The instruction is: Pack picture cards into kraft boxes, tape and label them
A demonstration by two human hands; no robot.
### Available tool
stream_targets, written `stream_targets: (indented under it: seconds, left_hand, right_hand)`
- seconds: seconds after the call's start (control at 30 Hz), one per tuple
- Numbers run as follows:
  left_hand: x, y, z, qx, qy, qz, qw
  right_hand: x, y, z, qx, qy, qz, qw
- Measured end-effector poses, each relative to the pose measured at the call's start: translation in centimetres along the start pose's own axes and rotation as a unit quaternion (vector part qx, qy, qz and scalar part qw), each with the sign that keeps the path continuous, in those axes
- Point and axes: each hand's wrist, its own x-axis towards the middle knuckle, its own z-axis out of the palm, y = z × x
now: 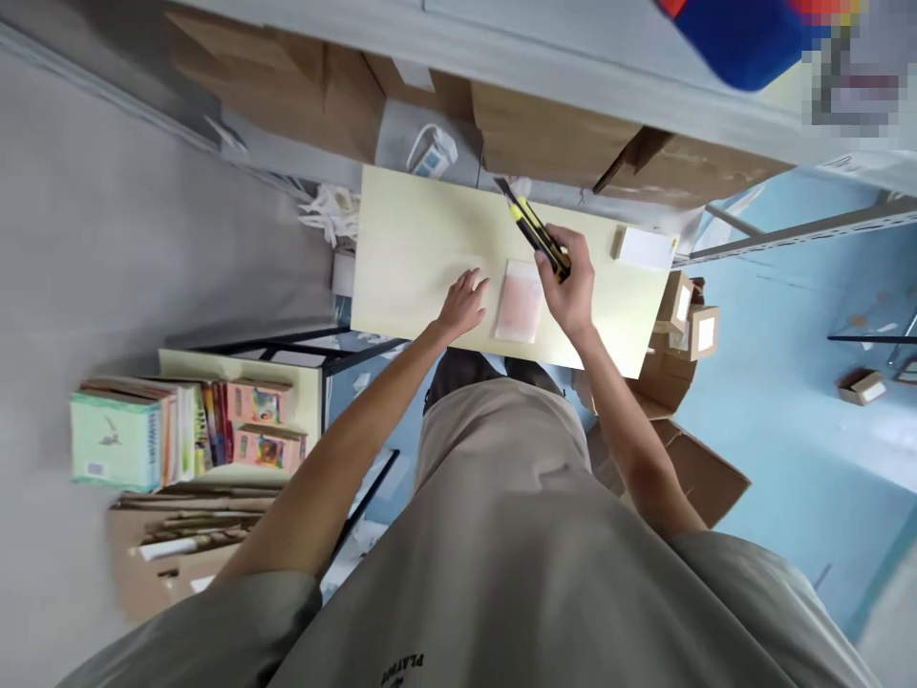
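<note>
A yellow and black utility knife (536,229) is gripped in my right hand (573,287), its tip pointing up and left toward the back of the table. Below and left of that hand lies a flat pinkish rectangular packet (519,304) with a pale, clear-looking border. My left hand (463,304) is over the pale yellow tabletop (408,239), left of the packet and apart from it, with its fingers spread and nothing in them. Whether its fingertips touch the table I cannot tell.
Cardboard boxes (559,134) line the table's back under a shelf. A white box (646,247) lies at the back right. A white power strip (436,153) sits behind the table. Books (118,435) stand on a rack at left; open cartons (698,468) lie on the floor at right.
</note>
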Motion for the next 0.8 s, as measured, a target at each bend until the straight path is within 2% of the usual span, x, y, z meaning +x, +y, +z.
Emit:
stream_targets:
  seconds: [0.07, 0.17, 0.23, 0.33, 0.43, 0.53, 0.63, 0.8]
  left_hand:
    - [0.1, 0.0, 2.8, -0.003, -0.004, -0.005, 1.000]
    - [0.9, 0.5, 5.5, -0.013, 0.015, -0.014, 1.000]
    - [1.2, 1.0, 6.2, -0.019, 0.020, -0.017, 0.999]
    - [1.2, 2.0, 5.8, -0.020, 0.011, -0.019, 1.000]
    - [0.9, 2.5, 4.2, -0.024, -0.004, -0.015, 1.000]
    - [1.0, 2.3, 2.0, -0.021, -0.010, 0.001, 1.000]
    - [1.8, 1.5, 0.2, 0.012, -0.038, 0.013, 0.999]
    - [3.6, -0.3, -0.7, 0.055, -0.082, 0.046, 0.994]
  right_hand:
    - [-4.6, 2.5, 0.4, 0.042, -0.003, 0.068, 0.997]
    - [-9.9, 5.2, 0.4, 0.058, 0.002, 0.172, 0.983]
    - [-12.2, 6.1, 0.0, 0.037, -0.003, 0.229, 0.973]
    - [-13.8, 6.4, -0.6, -0.012, -0.050, 0.274, 0.960]
    - [-13.3, 6.0, -0.5, -0.051, -0.120, 0.274, 0.953]
    - [-11.2, 5.3, 0.3, -0.079, -0.170, 0.239, 0.953]
    - [-8.0, 4.5, 2.0, -0.127, -0.222, 0.199, 0.946]
    - [-3.3, 3.1, 5.9, -0.218, -0.306, 0.191, 0.907]
